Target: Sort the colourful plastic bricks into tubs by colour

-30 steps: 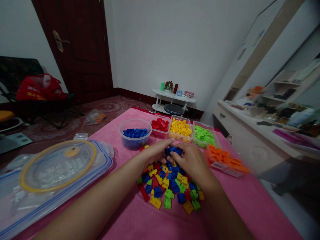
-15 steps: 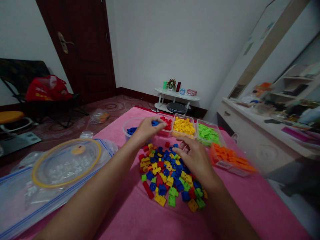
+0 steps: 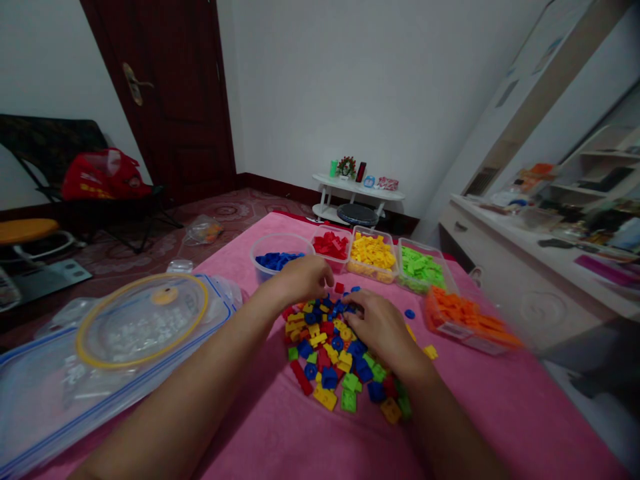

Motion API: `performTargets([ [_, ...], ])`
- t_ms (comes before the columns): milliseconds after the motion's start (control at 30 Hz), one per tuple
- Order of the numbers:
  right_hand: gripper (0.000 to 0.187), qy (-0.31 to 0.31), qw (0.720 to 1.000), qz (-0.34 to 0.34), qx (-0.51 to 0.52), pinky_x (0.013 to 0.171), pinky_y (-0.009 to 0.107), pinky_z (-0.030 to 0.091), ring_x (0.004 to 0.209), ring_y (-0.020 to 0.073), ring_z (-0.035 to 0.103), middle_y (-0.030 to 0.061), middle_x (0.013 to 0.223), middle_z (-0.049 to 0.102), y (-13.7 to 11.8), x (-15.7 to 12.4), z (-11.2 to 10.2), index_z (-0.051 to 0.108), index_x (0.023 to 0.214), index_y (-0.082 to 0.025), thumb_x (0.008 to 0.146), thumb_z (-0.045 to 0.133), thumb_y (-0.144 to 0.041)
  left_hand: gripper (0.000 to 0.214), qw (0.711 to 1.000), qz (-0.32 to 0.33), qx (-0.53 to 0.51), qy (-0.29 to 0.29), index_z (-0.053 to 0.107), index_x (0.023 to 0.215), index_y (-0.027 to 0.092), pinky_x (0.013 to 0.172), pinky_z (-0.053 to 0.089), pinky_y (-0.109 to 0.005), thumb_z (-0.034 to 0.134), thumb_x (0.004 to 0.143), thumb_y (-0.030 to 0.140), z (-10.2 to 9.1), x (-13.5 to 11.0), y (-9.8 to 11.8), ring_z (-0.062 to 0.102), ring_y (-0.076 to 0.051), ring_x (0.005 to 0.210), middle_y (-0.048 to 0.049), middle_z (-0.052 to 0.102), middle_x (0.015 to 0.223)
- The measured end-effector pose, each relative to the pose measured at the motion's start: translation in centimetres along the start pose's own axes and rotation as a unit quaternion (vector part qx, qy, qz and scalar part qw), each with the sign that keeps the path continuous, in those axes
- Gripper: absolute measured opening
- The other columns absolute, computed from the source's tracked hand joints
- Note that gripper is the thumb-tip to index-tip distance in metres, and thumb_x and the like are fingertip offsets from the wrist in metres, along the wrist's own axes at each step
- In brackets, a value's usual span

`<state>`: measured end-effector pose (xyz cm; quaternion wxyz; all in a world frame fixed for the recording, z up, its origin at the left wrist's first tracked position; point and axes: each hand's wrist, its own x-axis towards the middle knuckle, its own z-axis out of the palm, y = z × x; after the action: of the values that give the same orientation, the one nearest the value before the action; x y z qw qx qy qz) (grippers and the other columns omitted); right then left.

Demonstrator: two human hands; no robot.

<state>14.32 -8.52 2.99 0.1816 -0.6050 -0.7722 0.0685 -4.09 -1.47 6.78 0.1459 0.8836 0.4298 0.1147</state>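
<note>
A heap of loose plastic building blocks [image 3: 330, 353] in blue, yellow, red, green and orange lies on the pink cloth [image 3: 280, 427]. My left hand [image 3: 307, 277] hangs over the far left edge of the heap, fingers bent down and apart, with no block visible in it. Over the heap's right side, my right hand [image 3: 375, 323] has its fingertips among blue blocks, thumb and forefinger apart. Just behind my left hand stands a round clear tub [image 3: 265, 272] with blue blocks [image 3: 277, 260].
Behind the heap stand clear boxes of red blocks [image 3: 331, 245], yellow blocks [image 3: 373, 252] and green blocks [image 3: 421, 267]. An orange-block box [image 3: 467, 320] stands at the right. A yellow-rimmed lid [image 3: 145, 320] rests on plastic bags [image 3: 40, 393] at the left.
My left hand has come down from the tubs to the heap, and the blue block it held no longer shows. My right hand has shifted slightly, uncovering a few stray blocks.
</note>
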Motion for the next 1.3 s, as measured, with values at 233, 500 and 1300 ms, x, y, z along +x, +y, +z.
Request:
performTargets([
  [233, 0.030, 0.070, 0.986, 0.125, -0.088, 0.076, 0.030, 0.045, 0.090, 0.0217, 0.063, 0.0064, 0.104, 0.069, 6.7, 0.2, -4.4, 0.069, 0.105, -0.023, 0.081, 0.051, -0.025, 0.030, 0.989, -0.023, 0.122, -0.077, 0.074, 0.094, 0.017, 0.074, 0.050, -0.032, 0.058, 0.070, 0.010, 1.7, -0.2, 1.8, 0.065, -0.027, 0.092, -0.0137, 0.071, 0.096],
  [500, 0.027, 0.019, 0.957, 0.206, -0.203, 0.070, 0.026, 0.043, 0.092, 0.0217, 0.064, 0.0124, 0.096, 0.069, 10.1, -0.2, -1.0, 0.071, 0.093, -0.018, 0.078, 0.050, -0.010, 0.028, 0.991, -0.016, 0.113, -0.067, 0.075, 0.088, 0.019, 0.071, 0.049, -0.031, 0.059, 0.067, 0.009, 1.7, -0.1, 1.8, 0.065, -0.027, 0.087, -0.0120, 0.072, 0.090],
  [1300, 0.031, 0.149, 0.981, -0.072, 0.101, 0.085, 0.033, 0.045, 0.095, 0.0201, 0.060, 0.0047, 0.103, 0.068, -1.2, -0.6, -3.9, 0.066, 0.107, -0.022, 0.079, 0.057, -0.014, 0.048, 0.637, -0.144, -0.742, -0.151, 0.055, 0.101, 0.014, 0.046, 0.048, -0.017, 0.035, 0.090, 0.057, 3.4, 1.1, 4.2, 0.060, -0.009, 0.056, -0.0038, 0.057, 0.076],
])
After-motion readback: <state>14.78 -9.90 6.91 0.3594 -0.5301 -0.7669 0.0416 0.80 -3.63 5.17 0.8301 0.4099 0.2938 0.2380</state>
